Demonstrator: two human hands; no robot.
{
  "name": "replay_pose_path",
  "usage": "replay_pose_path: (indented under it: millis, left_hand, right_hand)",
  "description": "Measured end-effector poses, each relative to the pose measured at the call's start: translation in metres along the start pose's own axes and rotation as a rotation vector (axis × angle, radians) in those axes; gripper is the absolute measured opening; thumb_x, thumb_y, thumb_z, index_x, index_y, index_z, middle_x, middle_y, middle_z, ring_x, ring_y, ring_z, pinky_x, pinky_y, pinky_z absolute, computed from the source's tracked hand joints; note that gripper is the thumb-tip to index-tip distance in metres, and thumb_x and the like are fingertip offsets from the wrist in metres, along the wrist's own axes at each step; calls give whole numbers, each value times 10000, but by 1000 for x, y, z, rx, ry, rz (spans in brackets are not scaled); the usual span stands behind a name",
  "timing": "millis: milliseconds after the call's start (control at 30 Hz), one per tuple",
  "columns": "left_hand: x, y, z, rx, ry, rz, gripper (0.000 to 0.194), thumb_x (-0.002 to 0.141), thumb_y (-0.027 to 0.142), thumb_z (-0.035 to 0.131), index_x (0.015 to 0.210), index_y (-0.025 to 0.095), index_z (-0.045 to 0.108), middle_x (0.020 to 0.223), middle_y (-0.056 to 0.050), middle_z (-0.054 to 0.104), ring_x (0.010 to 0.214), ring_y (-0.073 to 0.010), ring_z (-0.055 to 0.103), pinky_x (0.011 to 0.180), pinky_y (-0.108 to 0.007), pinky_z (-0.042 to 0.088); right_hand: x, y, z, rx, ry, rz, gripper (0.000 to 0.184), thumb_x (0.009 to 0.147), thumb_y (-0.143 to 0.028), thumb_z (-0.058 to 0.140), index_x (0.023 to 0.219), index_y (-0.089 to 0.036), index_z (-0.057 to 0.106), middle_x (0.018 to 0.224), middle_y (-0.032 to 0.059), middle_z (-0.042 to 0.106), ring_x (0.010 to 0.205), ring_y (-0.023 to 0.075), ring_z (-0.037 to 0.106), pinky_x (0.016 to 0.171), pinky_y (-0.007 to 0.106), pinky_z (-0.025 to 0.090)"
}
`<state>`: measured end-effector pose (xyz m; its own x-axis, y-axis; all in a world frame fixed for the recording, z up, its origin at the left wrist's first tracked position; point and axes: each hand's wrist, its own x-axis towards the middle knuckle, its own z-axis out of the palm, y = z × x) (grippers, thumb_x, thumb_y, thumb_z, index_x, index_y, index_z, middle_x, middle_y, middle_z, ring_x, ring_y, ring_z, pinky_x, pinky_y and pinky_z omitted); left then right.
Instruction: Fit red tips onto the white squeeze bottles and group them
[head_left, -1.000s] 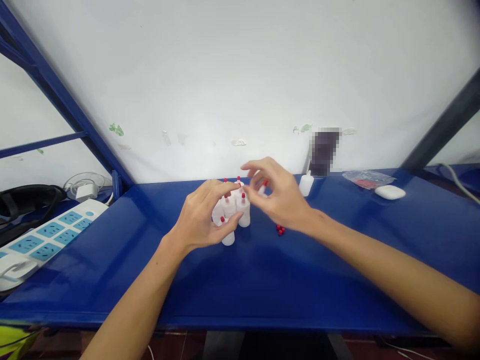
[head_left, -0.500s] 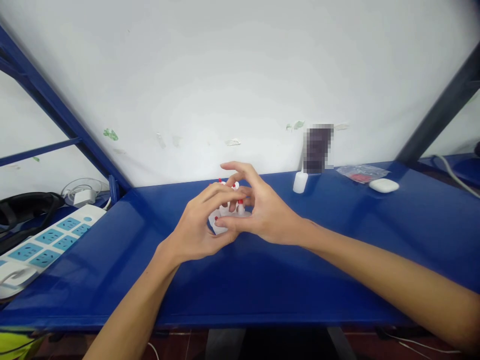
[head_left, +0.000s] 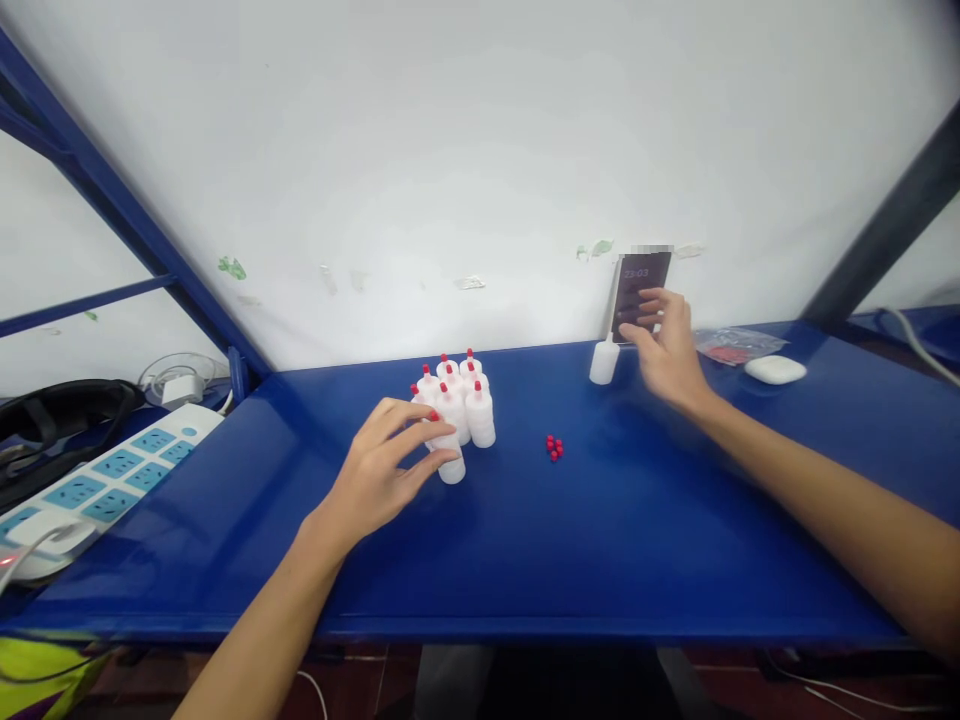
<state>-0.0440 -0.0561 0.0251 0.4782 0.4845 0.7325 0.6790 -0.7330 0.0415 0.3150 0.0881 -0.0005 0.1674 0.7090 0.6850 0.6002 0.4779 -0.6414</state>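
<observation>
Several small white bottles with red caps (head_left: 459,400) stand in a tight cluster on the blue table (head_left: 525,540). My left hand (head_left: 382,465) rests at the cluster's near left side, thumb and fingers closed around the nearest bottle (head_left: 450,460). My right hand (head_left: 667,345) is stretched to the far right, fingers extended and touching a phone (head_left: 637,290) that leans against the white wall. One uncapped white bottle (head_left: 602,362) stands just left of that hand. A small heap of red caps (head_left: 554,448) lies on the table between the cluster and the right arm.
A white and blue power strip (head_left: 90,480) lies at the left edge, with a charger and cables (head_left: 176,385) behind it. A plastic bag with red pieces (head_left: 731,345) and a white earbud case (head_left: 776,370) sit at the far right. Blue frame struts rise on the left.
My right hand left the bottle cluster and moved right and back to the phone. My left hand dropped lower and stayed at the cluster, which is now uncovered.
</observation>
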Motion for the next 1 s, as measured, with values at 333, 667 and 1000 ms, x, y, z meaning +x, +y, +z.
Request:
replay_pose_path:
  millis: [333, 667, 1000]
  left_hand:
    - [-7, -5, 5, 37, -39, -17, 174, 885, 252, 681, 1051, 202, 668, 1017, -55, 603, 855, -152, 605, 778, -308, 540]
    - [-12, -9, 12, 170, -81, 14, 271, 870, 198, 688, 1132, 202, 616, 1092, -80, 606, 931, -193, 598, 854, -370, 523]
    - [-5, 23, 13, 128, 244, 133, 136, 796, 98, 667, 885, 177, 601, 863, -40, 580, 712, -146, 564, 619, -255, 473]
  right_hand:
    - [-17, 16, 20, 279, -330, 295, 317, 851, -428, 547, 1078, -212, 595, 1046, 66, 640, 966, 238, 604, 848, 388, 497]
    - [-24, 2, 19, 385, -376, 313, 203, 774, -366, 608, 887, -224, 517, 852, 12, 609, 812, 194, 592, 757, 335, 465]
    - [-35, -28, 13, 552, -717, 237, 239, 788, -274, 566, 1012, -198, 601, 981, 35, 687, 900, 207, 624, 817, 344, 446]
